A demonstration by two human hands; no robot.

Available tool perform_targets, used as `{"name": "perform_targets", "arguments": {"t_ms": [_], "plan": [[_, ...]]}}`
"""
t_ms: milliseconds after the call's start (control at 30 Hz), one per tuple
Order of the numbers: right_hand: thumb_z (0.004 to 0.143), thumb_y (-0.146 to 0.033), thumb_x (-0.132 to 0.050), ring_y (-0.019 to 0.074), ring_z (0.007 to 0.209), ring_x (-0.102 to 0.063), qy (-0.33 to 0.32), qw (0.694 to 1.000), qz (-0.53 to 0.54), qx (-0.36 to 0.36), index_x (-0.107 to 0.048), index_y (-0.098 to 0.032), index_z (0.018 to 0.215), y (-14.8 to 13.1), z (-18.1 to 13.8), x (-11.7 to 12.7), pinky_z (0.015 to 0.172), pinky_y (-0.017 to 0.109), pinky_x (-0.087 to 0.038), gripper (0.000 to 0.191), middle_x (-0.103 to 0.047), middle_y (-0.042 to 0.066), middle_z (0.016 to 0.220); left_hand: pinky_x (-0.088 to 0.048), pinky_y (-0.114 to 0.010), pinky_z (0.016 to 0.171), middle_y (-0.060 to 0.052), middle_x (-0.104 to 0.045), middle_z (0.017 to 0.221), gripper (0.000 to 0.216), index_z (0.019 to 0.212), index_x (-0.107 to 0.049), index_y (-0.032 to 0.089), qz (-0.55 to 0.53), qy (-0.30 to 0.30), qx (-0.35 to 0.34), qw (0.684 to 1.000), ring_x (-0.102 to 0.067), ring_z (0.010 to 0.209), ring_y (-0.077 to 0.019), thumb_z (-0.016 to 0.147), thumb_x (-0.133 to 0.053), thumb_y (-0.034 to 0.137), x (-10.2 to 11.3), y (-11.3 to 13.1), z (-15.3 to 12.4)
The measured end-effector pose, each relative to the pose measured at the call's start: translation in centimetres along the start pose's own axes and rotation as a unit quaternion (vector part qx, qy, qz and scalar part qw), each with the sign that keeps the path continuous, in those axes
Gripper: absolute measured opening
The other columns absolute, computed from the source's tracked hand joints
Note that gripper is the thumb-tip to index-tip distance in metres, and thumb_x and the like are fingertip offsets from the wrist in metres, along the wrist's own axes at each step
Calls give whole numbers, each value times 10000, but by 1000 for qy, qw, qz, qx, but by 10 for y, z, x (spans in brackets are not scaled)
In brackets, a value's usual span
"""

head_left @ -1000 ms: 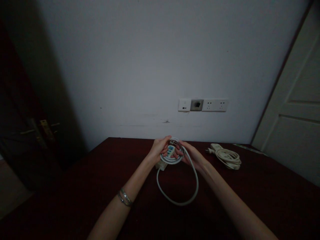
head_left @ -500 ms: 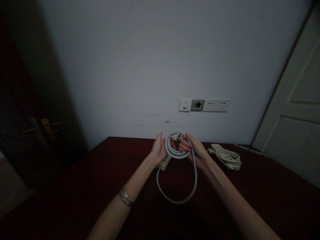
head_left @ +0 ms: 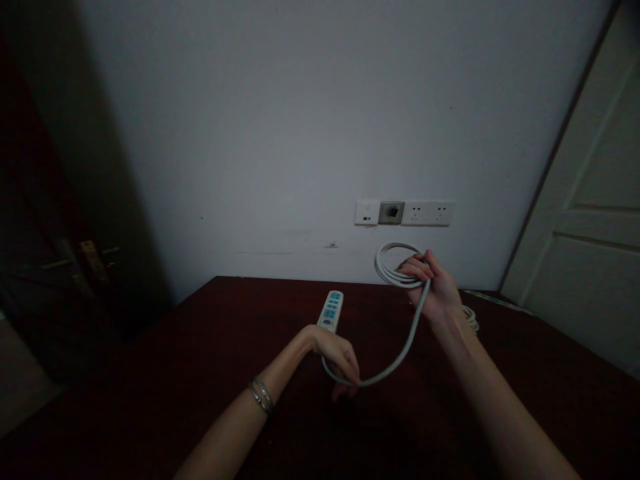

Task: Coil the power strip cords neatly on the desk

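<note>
My right hand (head_left: 436, 287) is raised above the dark red table (head_left: 210, 373) and is closed on a small coil of white cable (head_left: 393, 263). From that coil the cable (head_left: 405, 347) hangs down and left to my left hand (head_left: 340, 363), which is closed on it near the table top. The white power strip (head_left: 331, 311) with blue sockets lies flat on the table just beyond my left hand, its cable running to that hand. A bracelet sits on my left wrist.
A second coiled cable (head_left: 470, 317) lies on the table, mostly hidden behind my right wrist. Wall sockets (head_left: 405, 213) sit on the white wall above the table. A white door (head_left: 585, 233) stands at the right, a dark door with a brass handle (head_left: 90, 257) at the left.
My hands have parted: the right lifted the coil up and right, the left dropped toward me along the cable. The power strip left my left hand and lies on the table.
</note>
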State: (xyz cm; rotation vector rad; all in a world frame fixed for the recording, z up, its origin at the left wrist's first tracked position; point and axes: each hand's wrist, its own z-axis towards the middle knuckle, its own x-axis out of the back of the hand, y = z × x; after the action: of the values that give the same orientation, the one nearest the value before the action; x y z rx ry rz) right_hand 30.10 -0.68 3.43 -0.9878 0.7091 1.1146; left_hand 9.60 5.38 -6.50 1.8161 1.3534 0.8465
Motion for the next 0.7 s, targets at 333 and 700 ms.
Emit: {"name": "perform_targets", "arguments": {"t_ms": [333, 700], "plan": [[898, -122, -434, 29, 340, -372, -20, 998, -55, -15, -463, -151, 817, -50, -7, 13, 434, 152, -443, 91, -364, -102, 445, -350, -228, 506, 9, -529, 479, 347, 659, -650, 145, 72, 248, -39, 965, -466, 443, -92, 694, -641, 490, 22, -6, -85], [807, -252, -606, 22, 317, -219, 0, 900, -401, -172, -443, -175, 564, -1, -4, -2, 407, 199, -398, 302, -314, -109, 376, -327, -225, 569, 8, -513, 571, 320, 605, -565, 145, 141, 762, -167, 609, -458, 593, -119, 776, -478, 402, 24, 28, -88]]}}
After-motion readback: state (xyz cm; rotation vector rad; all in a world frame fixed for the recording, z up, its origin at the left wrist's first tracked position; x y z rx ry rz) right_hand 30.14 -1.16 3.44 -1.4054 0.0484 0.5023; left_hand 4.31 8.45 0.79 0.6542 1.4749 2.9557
